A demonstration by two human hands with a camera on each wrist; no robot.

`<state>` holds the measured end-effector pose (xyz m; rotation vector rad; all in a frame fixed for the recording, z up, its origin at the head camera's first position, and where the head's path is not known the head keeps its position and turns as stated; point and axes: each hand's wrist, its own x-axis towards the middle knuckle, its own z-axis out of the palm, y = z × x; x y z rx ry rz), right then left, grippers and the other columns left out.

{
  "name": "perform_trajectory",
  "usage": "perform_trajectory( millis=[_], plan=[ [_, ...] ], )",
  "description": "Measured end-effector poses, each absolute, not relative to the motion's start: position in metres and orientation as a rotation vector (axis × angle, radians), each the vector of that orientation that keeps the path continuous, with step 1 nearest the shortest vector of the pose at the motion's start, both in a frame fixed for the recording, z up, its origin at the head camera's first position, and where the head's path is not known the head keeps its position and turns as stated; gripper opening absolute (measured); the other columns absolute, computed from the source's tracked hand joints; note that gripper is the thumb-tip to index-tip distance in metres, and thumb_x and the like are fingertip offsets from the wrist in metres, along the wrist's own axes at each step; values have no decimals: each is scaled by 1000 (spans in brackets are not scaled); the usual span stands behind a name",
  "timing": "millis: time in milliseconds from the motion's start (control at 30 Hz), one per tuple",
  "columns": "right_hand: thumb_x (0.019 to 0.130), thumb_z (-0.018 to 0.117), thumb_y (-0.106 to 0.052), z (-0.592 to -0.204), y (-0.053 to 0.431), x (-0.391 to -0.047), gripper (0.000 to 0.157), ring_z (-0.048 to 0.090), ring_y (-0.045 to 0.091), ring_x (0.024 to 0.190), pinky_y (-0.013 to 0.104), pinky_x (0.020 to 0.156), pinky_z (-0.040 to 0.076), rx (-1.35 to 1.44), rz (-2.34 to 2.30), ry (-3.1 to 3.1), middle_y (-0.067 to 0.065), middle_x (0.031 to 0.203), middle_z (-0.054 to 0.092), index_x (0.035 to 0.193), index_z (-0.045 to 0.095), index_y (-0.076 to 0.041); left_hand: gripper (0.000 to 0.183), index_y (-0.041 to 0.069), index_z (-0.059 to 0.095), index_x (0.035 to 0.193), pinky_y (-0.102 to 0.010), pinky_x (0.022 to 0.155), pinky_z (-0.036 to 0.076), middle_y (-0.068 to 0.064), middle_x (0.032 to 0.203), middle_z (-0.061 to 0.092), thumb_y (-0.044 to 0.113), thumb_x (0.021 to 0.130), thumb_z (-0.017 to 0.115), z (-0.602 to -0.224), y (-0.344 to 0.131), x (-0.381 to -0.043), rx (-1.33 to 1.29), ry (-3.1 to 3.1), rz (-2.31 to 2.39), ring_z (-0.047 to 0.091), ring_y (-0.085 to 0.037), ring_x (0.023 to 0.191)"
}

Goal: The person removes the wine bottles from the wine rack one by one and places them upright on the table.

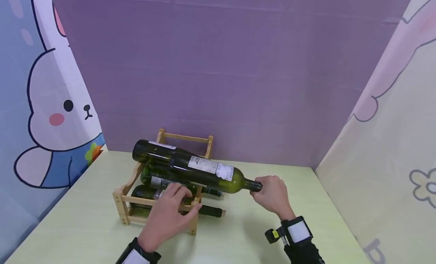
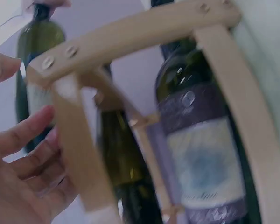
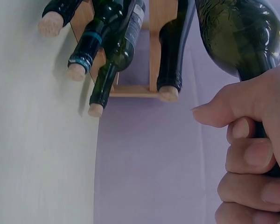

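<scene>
right hand [image 1: 272, 194] grips dark-green glass bottle [image 1: 209, 175] by its neck — left hand [image 1: 168, 215] loosely spread, empty — only right-wrist view shows four round tan corks [image 3: 76, 72].

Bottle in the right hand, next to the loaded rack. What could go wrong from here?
1. Droop or slip: the right hand grips the bottle only at its neck, so the heavier body might swing down.
2. Glass knock: in the head view its body overlaps the upper racked bottle; contact is unclear, but a small move could bump it.
3. Nudge: the left hand is right beside the rack and might jog it.
</scene>
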<state>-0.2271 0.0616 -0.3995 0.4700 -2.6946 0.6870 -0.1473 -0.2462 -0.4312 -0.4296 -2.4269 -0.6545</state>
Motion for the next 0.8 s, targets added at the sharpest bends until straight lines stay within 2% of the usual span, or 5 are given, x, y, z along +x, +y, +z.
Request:
perform_trajectory(
  millis=[133,267,433,800],
  plan=[
    [75,74,-10,-399,70,-227,28,33,6,46,23,49,23,465,694,-2714,-13,49,38,58,55,-19,34,19,65,97,-32,77,50,5,95,60,37,78,86,-418,-257,-145,-482,-2299,-626,54,-12,89],
    [76,74,-10,-399,75,-226,29,33,6,45,23,49,23,458,704,-2726,-13,49,38,57,53,-18,42,15,66,104,-40,88,49,-1,103,61,38,76,87,-406,-263,-147,-533,-2205,-604,55,-20,101],
    [77,74,-11,-399,79,-223,29,33,6,45,22,49,23,458,733,-2743,-13,48,38,57,54,-18,56,11,65,115,-50,96,45,-11,116,59,40,73,88,-396,-264,-151,-560,-2160,-575,51,-31,113],
    [75,77,-11,-391,85,-212,32,33,5,46,22,50,23,466,707,-2765,-14,49,37,56,52,-19,98,13,52,142,-58,117,34,-17,147,49,53,63,93,-373,-253,-163,-668,-2248,-388,38,-40,145]
  ],
)
